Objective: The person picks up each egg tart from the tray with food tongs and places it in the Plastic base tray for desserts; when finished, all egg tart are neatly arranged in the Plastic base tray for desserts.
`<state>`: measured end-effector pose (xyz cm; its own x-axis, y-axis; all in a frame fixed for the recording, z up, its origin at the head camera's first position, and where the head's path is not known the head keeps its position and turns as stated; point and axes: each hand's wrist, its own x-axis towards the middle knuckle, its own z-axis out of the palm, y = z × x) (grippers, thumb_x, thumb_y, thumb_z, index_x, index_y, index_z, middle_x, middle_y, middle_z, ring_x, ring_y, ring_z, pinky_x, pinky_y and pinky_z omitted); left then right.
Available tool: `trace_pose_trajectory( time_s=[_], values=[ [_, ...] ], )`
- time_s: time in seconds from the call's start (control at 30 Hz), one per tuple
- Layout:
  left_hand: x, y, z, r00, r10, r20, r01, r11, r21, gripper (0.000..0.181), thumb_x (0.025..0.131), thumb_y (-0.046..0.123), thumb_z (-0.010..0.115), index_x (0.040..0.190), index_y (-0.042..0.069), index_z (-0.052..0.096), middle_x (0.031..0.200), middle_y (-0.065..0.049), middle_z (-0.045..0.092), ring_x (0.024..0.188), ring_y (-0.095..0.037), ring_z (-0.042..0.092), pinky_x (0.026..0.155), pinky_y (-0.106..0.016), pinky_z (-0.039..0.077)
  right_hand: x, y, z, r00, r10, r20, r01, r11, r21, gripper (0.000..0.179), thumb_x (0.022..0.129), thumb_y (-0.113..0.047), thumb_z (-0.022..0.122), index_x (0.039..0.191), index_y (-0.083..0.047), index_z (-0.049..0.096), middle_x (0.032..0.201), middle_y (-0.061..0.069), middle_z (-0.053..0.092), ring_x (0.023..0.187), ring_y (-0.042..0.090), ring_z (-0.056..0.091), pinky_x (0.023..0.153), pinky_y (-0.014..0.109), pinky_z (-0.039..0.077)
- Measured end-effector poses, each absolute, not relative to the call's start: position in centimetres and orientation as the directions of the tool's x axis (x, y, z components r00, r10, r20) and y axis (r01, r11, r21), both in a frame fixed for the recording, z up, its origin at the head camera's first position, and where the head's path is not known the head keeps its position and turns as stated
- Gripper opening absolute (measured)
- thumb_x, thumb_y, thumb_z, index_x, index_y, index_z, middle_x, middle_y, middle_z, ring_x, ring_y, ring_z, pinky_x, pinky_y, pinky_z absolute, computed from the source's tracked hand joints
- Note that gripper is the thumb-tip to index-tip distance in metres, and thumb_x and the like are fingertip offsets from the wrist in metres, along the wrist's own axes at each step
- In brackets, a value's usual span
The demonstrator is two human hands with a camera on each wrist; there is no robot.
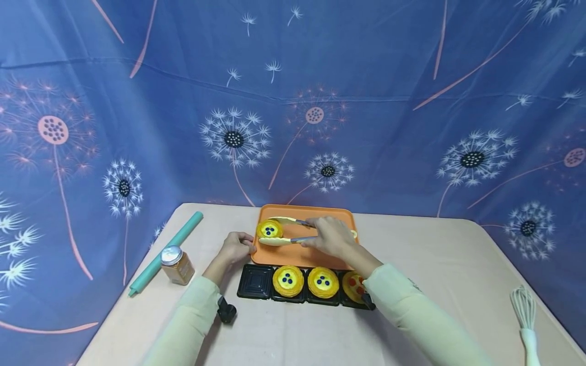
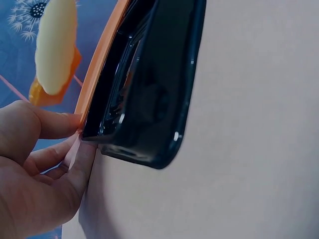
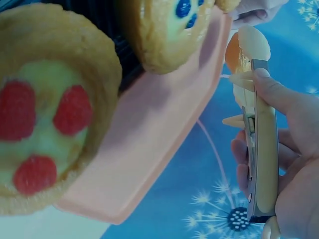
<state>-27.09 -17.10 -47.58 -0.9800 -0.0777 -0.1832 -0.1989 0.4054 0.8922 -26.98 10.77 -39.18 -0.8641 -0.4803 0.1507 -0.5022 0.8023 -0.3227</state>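
My right hand (image 1: pixel 333 237) grips a pair of tongs (image 3: pixel 266 159), whose pale tips lie on either side of a blueberry tart (image 1: pixel 269 229). That tart is at the left end of an orange tray (image 1: pixel 297 258). With thumb and fingers, my left hand (image 2: pixel 45 164) pinches the tray's left rim. In front of the tray stand black square containers (image 1: pixel 255 282) in a row, the leftmost holding nothing. Two other blueberry tarts (image 1: pixel 288 281) sit in the middle ones. A tart with red berries (image 3: pixel 50 114) fills the rightmost, partly hidden by my right sleeve in the head view.
On the left, a jar with a silver lid (image 1: pixel 177 265) stands beside a long teal rolling pin (image 1: pixel 167 251). A whisk (image 1: pixel 525 317) lies near the right edge of the table (image 1: pixel 435 284). Behind hangs a blue dandelion-print cloth (image 1: pixel 384 142).
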Motion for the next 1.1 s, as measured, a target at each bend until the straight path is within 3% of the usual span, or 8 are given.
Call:
trace_pose_trajectory(
  time_s=[0.07, 0.23, 0.37, 0.47, 0.5, 0.77, 0.93, 1.1],
  values=[
    [-27.0, -17.1, -47.5, -0.980, -0.077, -0.185, -0.200, 0.402, 0.893, 0.025, 0.080, -0.005, 0.070, 0.104, -0.007, 0.065, 0.084, -0.009, 0.063, 0.074, -0.018, 0.057, 0.061, -0.025, 0.048, -26.5, 11.0, -38.7, -0.858, -0.488, 0.158, -0.512, 0.797, -0.321, 0.060, 0.081, -0.039, 0.082, 0.130, -0.009, 0.065, 0.049, -0.004, 0.047, 0.043, 0.009, 0.024, 0.041, 0.025, 0.020],
    [-26.9, -17.2, -47.5, -0.978, -0.067, -0.199, -0.210, 0.373, 0.904, 0.024, 0.081, -0.006, 0.069, 0.105, -0.008, 0.064, 0.084, -0.009, 0.061, 0.072, -0.017, 0.057, 0.059, -0.026, 0.051, -25.4, 11.2, -37.7, -0.837, -0.514, 0.188, -0.547, 0.773, -0.320, 0.060, 0.080, -0.036, 0.084, 0.129, -0.007, 0.066, 0.050, -0.004, 0.049, 0.042, 0.009, 0.021, 0.042, 0.025, 0.019],
    [-26.8, -17.4, -47.5, -0.979, -0.069, -0.193, -0.205, 0.349, 0.914, 0.027, 0.080, -0.011, 0.064, 0.107, -0.009, 0.064, 0.084, -0.011, 0.060, 0.071, -0.017, 0.057, 0.058, -0.027, 0.053, -24.5, 11.1, -37.1, -0.800, -0.553, 0.233, -0.600, 0.745, -0.291, 0.057, 0.078, -0.035, 0.085, 0.125, -0.008, 0.069, 0.082, 0.004, 0.073, 0.043, 0.007, 0.020, 0.043, 0.024, 0.017],
    [-26.8, -17.5, -47.5, -0.982, -0.066, -0.180, -0.191, 0.351, 0.917, 0.029, 0.079, -0.012, 0.058, 0.108, -0.010, 0.064, 0.084, -0.011, 0.059, 0.071, -0.017, 0.055, 0.057, -0.025, 0.052, -23.8, 11.0, -36.6, -0.771, -0.586, 0.249, -0.636, 0.727, -0.261, 0.055, 0.078, -0.035, 0.085, 0.124, -0.009, 0.070, 0.108, 0.006, 0.074, 0.044, 0.006, 0.020, 0.043, 0.024, 0.016],
    [-26.8, -17.5, -47.5, -0.983, -0.063, -0.173, -0.184, 0.359, 0.915, 0.029, 0.080, -0.011, 0.056, 0.108, -0.010, 0.064, 0.084, -0.011, 0.058, 0.072, -0.016, 0.054, 0.057, -0.025, 0.051, -23.6, 10.9, -36.5, -0.767, -0.593, 0.245, -0.641, 0.724, -0.255, 0.054, 0.078, -0.034, 0.085, 0.123, -0.009, 0.070, 0.107, 0.006, 0.074, 0.045, 0.007, 0.019, 0.043, 0.023, 0.016],
    [-26.8, -17.4, -47.6, -0.989, -0.059, -0.137, -0.149, 0.386, 0.910, 0.025, 0.079, -0.004, 0.065, 0.103, -0.009, 0.066, 0.082, -0.010, 0.062, 0.073, -0.018, 0.055, 0.061, -0.024, 0.047, -22.0, 10.7, -35.9, -0.749, -0.637, 0.185, -0.663, 0.722, -0.199, 0.055, 0.076, -0.038, 0.086, 0.122, -0.012, 0.071, 0.093, 0.000, 0.075, 0.054, 0.006, 0.046, 0.041, 0.022, 0.026],
    [-26.8, -17.3, -47.6, -0.991, -0.056, -0.125, -0.137, 0.417, 0.899, 0.025, 0.081, -0.009, 0.057, 0.105, -0.011, 0.066, 0.083, -0.012, 0.061, 0.076, -0.019, 0.055, 0.067, -0.025, 0.045, -21.5, 10.3, -35.7, -0.734, -0.665, 0.139, -0.678, 0.705, -0.210, 0.053, 0.076, -0.040, 0.085, 0.120, -0.013, 0.072, 0.097, -0.002, 0.074, 0.059, 0.007, 0.054, 0.045, 0.025, 0.037],
    [-26.7, -17.1, -47.4, -0.986, -0.063, -0.153, -0.165, 0.415, 0.895, 0.025, 0.083, -0.007, 0.064, 0.108, -0.009, 0.065, 0.086, -0.013, 0.062, 0.078, -0.021, 0.057, 0.069, -0.027, 0.047, -21.2, 10.0, -35.8, -0.716, -0.691, 0.101, -0.692, 0.682, -0.236, 0.052, 0.078, -0.040, 0.084, 0.120, -0.011, 0.071, 0.102, 0.002, 0.075, 0.069, 0.012, 0.064, 0.049, 0.025, 0.042]
  ],
)
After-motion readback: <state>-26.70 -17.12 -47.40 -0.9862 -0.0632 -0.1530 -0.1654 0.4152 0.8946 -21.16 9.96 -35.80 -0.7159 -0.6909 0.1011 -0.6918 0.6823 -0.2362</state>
